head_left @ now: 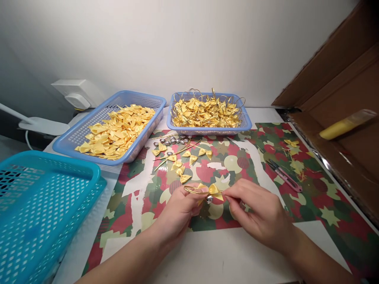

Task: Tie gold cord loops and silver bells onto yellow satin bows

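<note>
Between the thumb and fingers of my left hand (182, 205) is a yellow satin bow (215, 190). A loop of gold cord (192, 189) curves out over that thumb. Just below the bow's middle hangs a small silver bell (209, 199). My right hand (260, 209) is closed in a pinch at the bow's right side, where a thin end of the gold cord seems to run; the fingertips hide most of it. Beyond my hands lie several loose yellow bows (192, 157), lengths of gold cord and a cluster of silver bells (173, 140).
A blue basket of yellow bows (118, 130) stands back left. Another blue basket (209, 131) holds bows with gold loops. A teal basket (94, 173) is at the left edge. Pink-handled thread snips (286, 177) lie right on the patterned sheet, beside a cardboard wall (334, 71).
</note>
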`<action>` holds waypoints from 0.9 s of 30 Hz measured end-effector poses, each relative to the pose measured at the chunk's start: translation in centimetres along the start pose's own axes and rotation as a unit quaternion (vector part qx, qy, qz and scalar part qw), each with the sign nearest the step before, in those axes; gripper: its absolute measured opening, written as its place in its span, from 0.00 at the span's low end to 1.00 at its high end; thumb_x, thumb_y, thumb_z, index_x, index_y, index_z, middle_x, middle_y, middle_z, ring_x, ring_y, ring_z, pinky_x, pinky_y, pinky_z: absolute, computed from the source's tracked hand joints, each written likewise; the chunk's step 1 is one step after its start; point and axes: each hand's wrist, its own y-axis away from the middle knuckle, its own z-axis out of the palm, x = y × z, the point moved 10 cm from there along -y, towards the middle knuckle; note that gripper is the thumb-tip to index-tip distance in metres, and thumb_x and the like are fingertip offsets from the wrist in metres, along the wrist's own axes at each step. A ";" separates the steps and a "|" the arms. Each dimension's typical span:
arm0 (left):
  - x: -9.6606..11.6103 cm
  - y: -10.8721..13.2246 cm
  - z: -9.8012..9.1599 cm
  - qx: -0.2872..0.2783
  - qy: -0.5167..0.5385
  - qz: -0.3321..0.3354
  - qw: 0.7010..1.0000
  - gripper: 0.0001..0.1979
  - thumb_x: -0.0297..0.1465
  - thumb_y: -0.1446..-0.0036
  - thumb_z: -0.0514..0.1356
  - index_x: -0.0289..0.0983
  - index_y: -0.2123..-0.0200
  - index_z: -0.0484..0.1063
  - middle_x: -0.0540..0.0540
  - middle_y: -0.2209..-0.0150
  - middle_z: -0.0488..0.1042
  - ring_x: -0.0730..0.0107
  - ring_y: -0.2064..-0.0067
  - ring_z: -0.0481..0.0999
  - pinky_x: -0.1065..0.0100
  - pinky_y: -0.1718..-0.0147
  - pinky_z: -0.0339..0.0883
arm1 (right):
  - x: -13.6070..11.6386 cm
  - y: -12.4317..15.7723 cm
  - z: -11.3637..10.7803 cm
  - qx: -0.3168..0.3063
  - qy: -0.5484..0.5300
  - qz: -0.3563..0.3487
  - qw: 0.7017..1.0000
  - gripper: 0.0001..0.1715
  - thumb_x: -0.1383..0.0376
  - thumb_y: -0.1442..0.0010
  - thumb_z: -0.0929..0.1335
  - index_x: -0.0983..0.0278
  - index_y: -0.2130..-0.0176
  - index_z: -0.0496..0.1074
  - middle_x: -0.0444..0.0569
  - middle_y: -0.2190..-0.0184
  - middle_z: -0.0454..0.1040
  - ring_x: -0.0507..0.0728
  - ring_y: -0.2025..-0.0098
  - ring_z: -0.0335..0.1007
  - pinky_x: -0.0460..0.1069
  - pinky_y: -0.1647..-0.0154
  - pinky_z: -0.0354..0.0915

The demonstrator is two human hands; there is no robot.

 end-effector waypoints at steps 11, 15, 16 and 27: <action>0.2 0.4 -0.5 0.061 0.009 0.010 0.998 0.18 0.40 0.56 0.69 0.35 0.80 0.64 0.57 0.82 0.54 0.80 0.78 0.47 0.73 0.78 0.42 | -0.5 0.3 0.0 0.007 0.020 -0.023 1.000 0.13 0.79 0.40 0.61 0.66 0.61 0.69 0.48 0.74 0.69 0.53 0.72 0.61 0.47 0.72 0.62; 0.0 0.6 -0.9 0.098 0.026 0.017 0.995 0.16 0.38 0.59 0.71 0.33 0.77 0.71 0.53 0.79 0.64 0.79 0.76 0.57 0.74 0.76 0.51 | -0.4 0.2 0.0 0.015 0.031 -0.024 0.999 0.13 0.79 0.40 0.61 0.65 0.62 0.69 0.47 0.75 0.69 0.53 0.73 0.62 0.47 0.73 0.62; -0.2 0.6 -1.0 0.102 0.027 0.020 0.994 0.16 0.39 0.59 0.71 0.33 0.76 0.72 0.52 0.78 0.66 0.79 0.75 0.59 0.74 0.76 0.53 | -0.3 0.2 0.1 0.018 0.032 -0.023 0.999 0.13 0.79 0.40 0.61 0.65 0.62 0.69 0.47 0.76 0.68 0.53 0.73 0.62 0.47 0.73 0.62; 0.3 0.3 -2.0 0.130 0.022 0.074 0.988 0.12 0.37 0.57 0.70 0.35 0.76 0.74 0.52 0.78 0.70 0.78 0.77 0.62 0.74 0.76 0.57 | 1.1 0.5 1.3 0.048 0.016 0.008 0.999 0.11 0.77 0.39 0.62 0.65 0.65 0.69 0.46 0.76 0.70 0.51 0.74 0.62 0.46 0.74 0.61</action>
